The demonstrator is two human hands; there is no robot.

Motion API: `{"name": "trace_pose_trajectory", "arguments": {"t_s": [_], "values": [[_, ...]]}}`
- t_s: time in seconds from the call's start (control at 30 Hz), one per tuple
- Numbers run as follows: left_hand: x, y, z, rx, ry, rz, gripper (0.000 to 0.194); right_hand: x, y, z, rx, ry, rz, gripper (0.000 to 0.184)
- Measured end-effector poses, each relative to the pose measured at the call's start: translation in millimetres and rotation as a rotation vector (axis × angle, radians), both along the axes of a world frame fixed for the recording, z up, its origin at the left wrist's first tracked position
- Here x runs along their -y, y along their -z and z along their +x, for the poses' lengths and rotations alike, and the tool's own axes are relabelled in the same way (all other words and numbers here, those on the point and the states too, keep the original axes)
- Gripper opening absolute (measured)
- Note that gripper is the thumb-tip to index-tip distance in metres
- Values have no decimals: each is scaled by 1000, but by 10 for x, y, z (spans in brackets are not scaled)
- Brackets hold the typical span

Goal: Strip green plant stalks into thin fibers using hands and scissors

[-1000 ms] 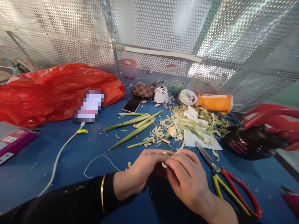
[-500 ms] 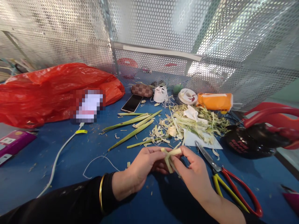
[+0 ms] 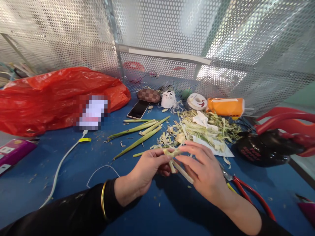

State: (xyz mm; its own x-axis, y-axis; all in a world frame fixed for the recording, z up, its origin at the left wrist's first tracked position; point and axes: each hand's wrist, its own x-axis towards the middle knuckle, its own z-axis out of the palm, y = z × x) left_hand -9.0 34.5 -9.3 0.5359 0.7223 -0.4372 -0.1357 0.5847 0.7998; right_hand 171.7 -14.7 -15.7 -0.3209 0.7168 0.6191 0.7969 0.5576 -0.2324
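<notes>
Low in the middle, my left hand [image 3: 147, 167] pinches a pale, folded leaf strip [image 3: 171, 153] between thumb and fingers. Its short arms cross, and one tail slants down toward my other palm. My right hand [image 3: 206, 170] is at the strip's right end, its upper fingers bent and a little spread over it; the thumb is mostly hidden. Beyond the hands lie long green pointed leaves [image 3: 139, 142]. A heap of pale shredded leaf pieces [image 3: 209, 127] covers part of a white paper [image 3: 227, 152]. Under my right forearm, scissors with red and yellow handles [image 3: 256, 196] are partly hidden.
A red plastic bag [image 3: 61, 88] and a lit, blurred phone [image 3: 93, 113] on a cable are left. Toward the mesh wall are a dark phone [image 3: 139, 109], checkered case [image 3: 149, 95], white thread cone [image 3: 168, 99], tape roll [image 3: 197, 101] and orange packet [image 3: 226, 106]. A black pot [image 3: 263, 147] stands right.
Both hands have shifted slightly left and up with the strip. My right hand has turned from a thumb-and-finger pinch to raised, more spread fingers, covering more of the scissors.
</notes>
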Motion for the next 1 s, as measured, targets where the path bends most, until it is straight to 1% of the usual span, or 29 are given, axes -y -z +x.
{"name": "trace_pose_trajectory", "arguments": {"t_s": [0.07,0.13,0.27,0.37,0.43,0.5,0.63,0.73,0.83,0.93,1.0], "values": [[-1,0,-1,-14,30,20,28,-12,-10,12,83,-33,62,24],[4,2,1,-31,54,50,25,-12,-9,8,93,-35,105,23],[12,5,8,-33,65,92,27,3,9,8,147,-47,111,24],[7,3,14,-28,74,69,26,13,22,25,224,-68,125,25],[0,3,16,-35,72,43,21,17,28,38,248,-86,135,26],[-7,4,14,-43,81,25,17,21,30,50,245,-100,138,26],[-9,14,1,-46,104,18,16,31,21,64,226,-135,168,25],[-9,26,-3,-44,77,26,15,44,14,59,248,-157,174,27],[-12,24,1,-59,46,23,16,57,15,43,254,-179,153,23],[-13,4,6,-66,44,37,17,59,17,24,203,-189,133,22],[-10,-7,6,-59,69,58,16,53,12,12,118,-179,123,21]]}}
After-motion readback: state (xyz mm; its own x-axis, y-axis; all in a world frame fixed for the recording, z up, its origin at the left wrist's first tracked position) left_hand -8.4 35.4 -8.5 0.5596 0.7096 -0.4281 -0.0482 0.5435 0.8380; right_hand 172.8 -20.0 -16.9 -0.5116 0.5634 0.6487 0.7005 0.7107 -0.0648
